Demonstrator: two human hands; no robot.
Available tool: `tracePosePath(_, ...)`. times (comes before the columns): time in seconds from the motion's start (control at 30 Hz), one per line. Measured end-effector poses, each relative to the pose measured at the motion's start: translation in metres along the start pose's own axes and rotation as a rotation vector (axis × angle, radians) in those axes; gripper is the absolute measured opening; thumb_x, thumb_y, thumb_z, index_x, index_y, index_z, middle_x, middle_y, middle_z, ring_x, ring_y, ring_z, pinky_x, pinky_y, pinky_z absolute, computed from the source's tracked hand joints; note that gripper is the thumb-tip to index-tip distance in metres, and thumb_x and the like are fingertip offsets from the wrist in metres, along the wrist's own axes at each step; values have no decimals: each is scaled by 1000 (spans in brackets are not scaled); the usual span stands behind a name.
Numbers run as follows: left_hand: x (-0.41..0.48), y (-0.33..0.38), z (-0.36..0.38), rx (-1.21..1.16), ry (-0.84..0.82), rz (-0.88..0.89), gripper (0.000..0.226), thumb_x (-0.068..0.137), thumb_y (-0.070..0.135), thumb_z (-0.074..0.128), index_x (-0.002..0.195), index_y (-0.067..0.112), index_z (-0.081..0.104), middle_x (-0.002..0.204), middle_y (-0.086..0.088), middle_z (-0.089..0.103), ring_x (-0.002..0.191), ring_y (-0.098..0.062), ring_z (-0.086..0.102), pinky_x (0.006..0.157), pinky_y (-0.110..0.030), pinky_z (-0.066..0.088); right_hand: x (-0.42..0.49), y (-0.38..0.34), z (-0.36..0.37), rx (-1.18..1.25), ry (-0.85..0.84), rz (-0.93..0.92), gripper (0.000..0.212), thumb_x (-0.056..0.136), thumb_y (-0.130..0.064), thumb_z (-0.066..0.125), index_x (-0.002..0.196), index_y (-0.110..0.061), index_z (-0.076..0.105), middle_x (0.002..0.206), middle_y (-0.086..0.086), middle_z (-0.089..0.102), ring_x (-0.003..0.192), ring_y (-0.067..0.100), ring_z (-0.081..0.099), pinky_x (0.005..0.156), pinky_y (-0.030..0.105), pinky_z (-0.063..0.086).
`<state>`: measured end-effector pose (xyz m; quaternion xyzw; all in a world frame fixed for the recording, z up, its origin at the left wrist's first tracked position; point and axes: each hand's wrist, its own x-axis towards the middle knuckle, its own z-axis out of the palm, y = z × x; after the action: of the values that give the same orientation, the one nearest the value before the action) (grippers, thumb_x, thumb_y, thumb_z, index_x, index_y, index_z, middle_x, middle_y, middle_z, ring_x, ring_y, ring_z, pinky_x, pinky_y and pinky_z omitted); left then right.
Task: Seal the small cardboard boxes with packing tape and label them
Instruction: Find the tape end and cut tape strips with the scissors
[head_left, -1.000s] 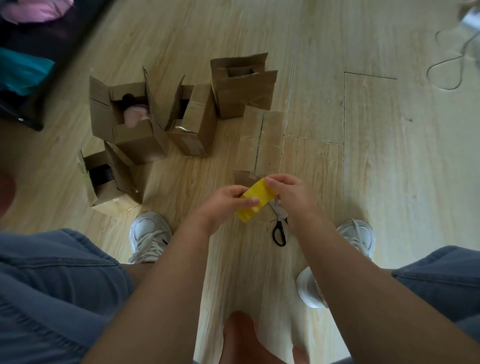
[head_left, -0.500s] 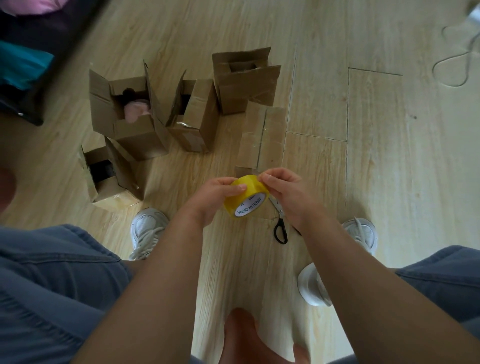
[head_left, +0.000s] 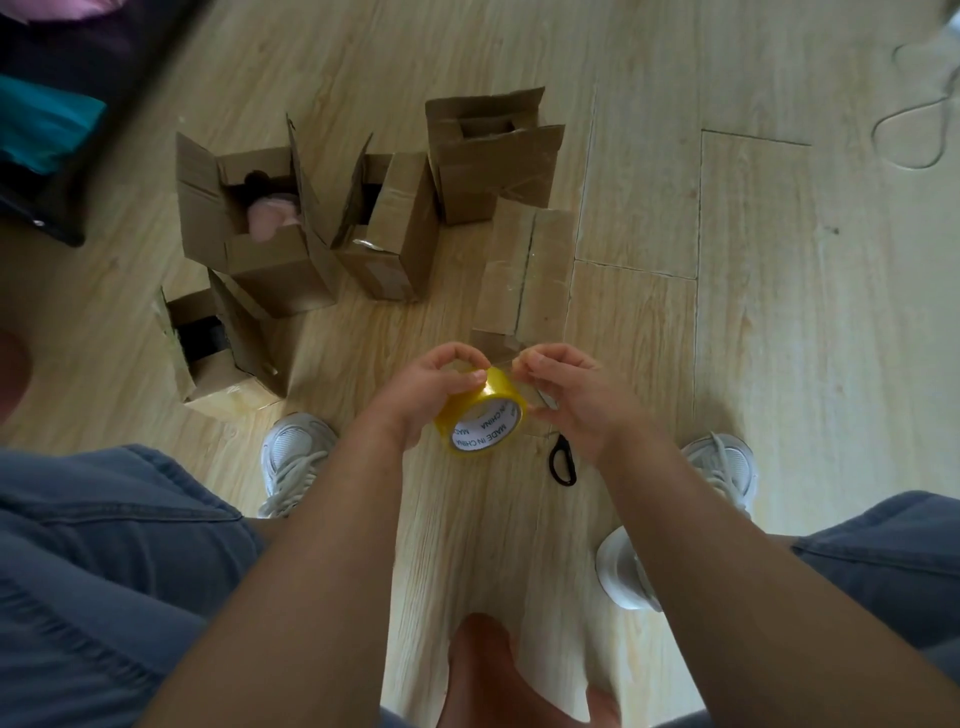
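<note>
Two hands on tape roll (head_left: 482, 415) | left hand (head_left: 434, 387) clamps roll | right hand (head_left: 566, 395) pinches its loose end | core reads "MADE IN CHINA" | scissors (head_left: 562, 460) on floor (head_left: 779, 312)

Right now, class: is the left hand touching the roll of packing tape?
Touching. The head view shows the left hand gripping the tape roll, its thumb pressed on the yellow outer band with no gap.

Glossy yellow tape roll (head_left: 480, 415), matt brown cardboard boxes (head_left: 400, 223) — pale wood-grain floor (head_left: 753, 312), slightly sheened.
</note>
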<state>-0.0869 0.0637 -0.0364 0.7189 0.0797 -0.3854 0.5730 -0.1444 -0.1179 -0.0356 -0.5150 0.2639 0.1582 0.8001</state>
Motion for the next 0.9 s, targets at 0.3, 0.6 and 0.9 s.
tracePosePath(0.3,1,4,1,31,-18,43,18,96,24,61,79,30,63,74,5,59,66,-13,52,57,-26,39,3,-6,0,-114,130,21,18,98,-23,63,114,-22,69,98,-1,73,100,22,69,90,44,56)
tracePosePath(0.6,0,8,7,55,-29,81,15,99,22,56,85,26,59,70,9,58,62,-7,51,56,-24,39,1,-7,-1,-408,28,79,22,88,-30,75,108,-21,75,103,-4,76,105,15,69,94,31,54)
tracePosePath(0.9,4,9,16,137,-52,103,5,100,28,56,97,25,58,92,0,64,81,-16,57,67,-27,44,0,-5,5,-407,142,40,16,88,-27,75,101,-17,78,98,0,77,97,17,71,84,30,54)
